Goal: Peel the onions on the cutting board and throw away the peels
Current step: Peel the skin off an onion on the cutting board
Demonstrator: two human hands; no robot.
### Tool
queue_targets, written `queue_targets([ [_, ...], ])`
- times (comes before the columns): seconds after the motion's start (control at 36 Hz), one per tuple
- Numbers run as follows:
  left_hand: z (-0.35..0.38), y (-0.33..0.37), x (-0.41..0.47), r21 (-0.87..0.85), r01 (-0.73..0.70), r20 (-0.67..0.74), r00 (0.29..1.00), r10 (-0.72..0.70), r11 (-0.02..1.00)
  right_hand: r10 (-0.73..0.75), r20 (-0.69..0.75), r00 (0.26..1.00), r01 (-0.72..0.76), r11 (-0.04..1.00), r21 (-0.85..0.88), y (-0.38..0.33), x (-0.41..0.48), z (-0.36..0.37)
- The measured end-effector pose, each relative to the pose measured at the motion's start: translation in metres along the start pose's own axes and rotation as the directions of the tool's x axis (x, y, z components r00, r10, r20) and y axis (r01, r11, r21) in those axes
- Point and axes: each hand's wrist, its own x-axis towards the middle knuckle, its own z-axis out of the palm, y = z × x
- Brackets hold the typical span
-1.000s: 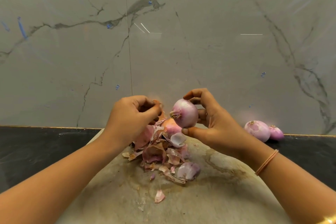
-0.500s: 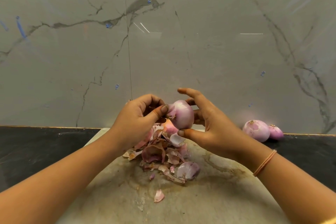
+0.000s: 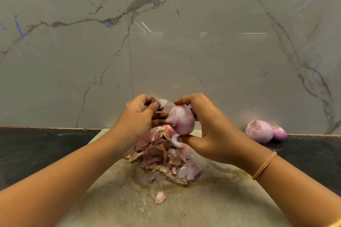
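Mostly peeled onion (image 3: pixel 181 120), glossy pale purple, thin skin (image 3: pixel 164 103) lifting.

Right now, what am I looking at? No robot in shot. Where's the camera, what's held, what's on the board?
No robot: a person's two bare hands, filmed by one wide-angle camera worn on the head, looking forward and down. The right hand holds an onion between thumb and fingers; the left hand pinches a strip of skin at its top. Under them a pile of peels lies on the cutting board, with one loose peel nearer the camera. Two more onions sit on the dark counter at right.
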Motion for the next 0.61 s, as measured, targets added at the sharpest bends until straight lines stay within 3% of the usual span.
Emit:
queue_targets([
  [0.11,-0.004,-0.001,0.005,-0.011,0.021,-0.077,0.997,-0.022,1.0,-0.019,0.009,1.0,0.019,1.0,0.02,-0.004,0.0,0.001],
  [0.33,-0.019,-0.008,0.012,0.298,-0.039,-0.204,0.973,0.103,0.954,0.026,-0.113,0.993,-0.01,0.99,0.14,0.001,0.0,-0.005],
  [0.44,-0.023,-0.006,0.008,0.486,-0.26,-0.012,0.953,0.304,0.834,0.12,-0.064,0.991,-0.098,0.957,0.273,-0.001,-0.001,-0.009],
  [0.53,-0.018,-0.006,0.003,0.463,-0.412,0.211,0.911,0.354,0.785,0.19,0.021,0.982,-0.178,0.872,0.457,-0.003,-0.002,-0.012],
  [0.61,-0.015,-0.006,0.0,0.408,-0.491,0.318,0.867,0.384,0.77,0.211,0.113,0.971,-0.236,0.768,0.595,-0.005,-0.003,-0.016],
])
